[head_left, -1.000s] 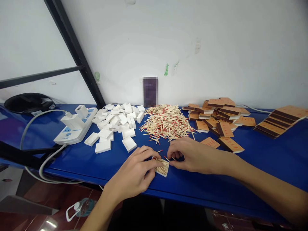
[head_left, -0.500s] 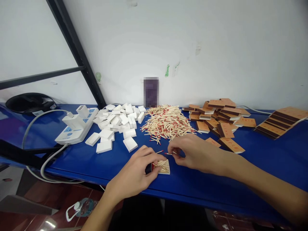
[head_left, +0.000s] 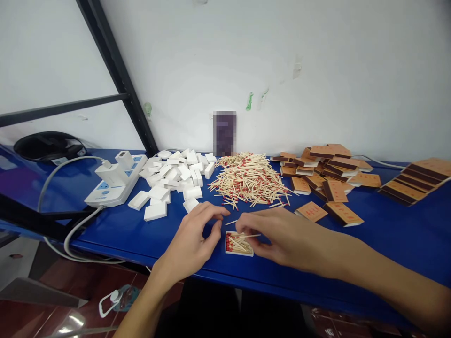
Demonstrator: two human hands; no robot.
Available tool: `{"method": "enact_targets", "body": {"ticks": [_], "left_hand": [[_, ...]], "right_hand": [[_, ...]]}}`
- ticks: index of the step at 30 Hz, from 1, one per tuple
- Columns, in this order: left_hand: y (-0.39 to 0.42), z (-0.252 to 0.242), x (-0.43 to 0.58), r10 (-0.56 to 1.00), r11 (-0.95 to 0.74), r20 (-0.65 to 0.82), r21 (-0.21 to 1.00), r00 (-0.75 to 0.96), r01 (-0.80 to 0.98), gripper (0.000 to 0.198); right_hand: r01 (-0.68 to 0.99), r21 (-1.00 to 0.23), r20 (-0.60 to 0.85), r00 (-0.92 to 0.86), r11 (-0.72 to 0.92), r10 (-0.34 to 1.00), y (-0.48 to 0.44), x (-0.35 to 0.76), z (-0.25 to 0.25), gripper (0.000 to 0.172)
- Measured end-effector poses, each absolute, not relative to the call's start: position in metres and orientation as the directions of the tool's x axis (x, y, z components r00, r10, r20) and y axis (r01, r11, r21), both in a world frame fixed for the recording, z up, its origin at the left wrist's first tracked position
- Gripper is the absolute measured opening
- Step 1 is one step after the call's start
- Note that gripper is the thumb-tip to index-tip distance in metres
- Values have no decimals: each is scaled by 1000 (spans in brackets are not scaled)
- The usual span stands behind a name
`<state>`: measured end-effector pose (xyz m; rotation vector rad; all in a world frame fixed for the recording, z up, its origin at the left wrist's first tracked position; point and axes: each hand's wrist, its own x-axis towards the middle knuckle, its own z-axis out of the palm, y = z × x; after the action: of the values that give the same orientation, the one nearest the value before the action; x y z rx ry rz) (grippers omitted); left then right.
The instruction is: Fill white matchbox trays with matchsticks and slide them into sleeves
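A small white matchbox tray (head_left: 239, 254) lies near the table's front edge, with red-tipped matches (head_left: 241, 244) inside it. Over its right side, my right hand (head_left: 268, 232) pinches a single match (head_left: 254, 235) between thumb and fingers. My left hand (head_left: 202, 232) is just left of the tray, thumb and fingers apart, holding nothing. One loose match (head_left: 231, 222) lies on the table behind the tray, partly hidden by my right hand. Farther back spreads a large heap of matches (head_left: 251, 180).
White empty trays (head_left: 176, 171) are piled at the left. Brown and orange matchbox sleeves (head_left: 324, 169) are stacked at the right, more standing beyond (head_left: 417, 180). A power strip (head_left: 118, 188) with cables and black headphones (head_left: 47, 146) occupy the left end of the blue table (head_left: 380, 244).
My left hand has let go of the tray and drawn back to the left. My right hand has brought its match leftward over the tray. The view has shifted slightly.
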<state>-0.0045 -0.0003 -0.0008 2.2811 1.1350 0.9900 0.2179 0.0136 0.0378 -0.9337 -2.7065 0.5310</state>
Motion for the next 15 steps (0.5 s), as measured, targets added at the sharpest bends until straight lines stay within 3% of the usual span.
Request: {"method": "enact_targets", "body": {"ticks": [7, 15], "left_hand": [[3, -5, -3, 743, -667, 309, 266, 593, 696, 35], [3, -5, -1, 727, -686, 262, 234, 635, 689, 38]], "right_hand": [[488, -217, 154, -838, 846, 523, 11, 205, 26, 14], [547, -369, 202, -741, 751, 640, 24, 223, 26, 11]]}}
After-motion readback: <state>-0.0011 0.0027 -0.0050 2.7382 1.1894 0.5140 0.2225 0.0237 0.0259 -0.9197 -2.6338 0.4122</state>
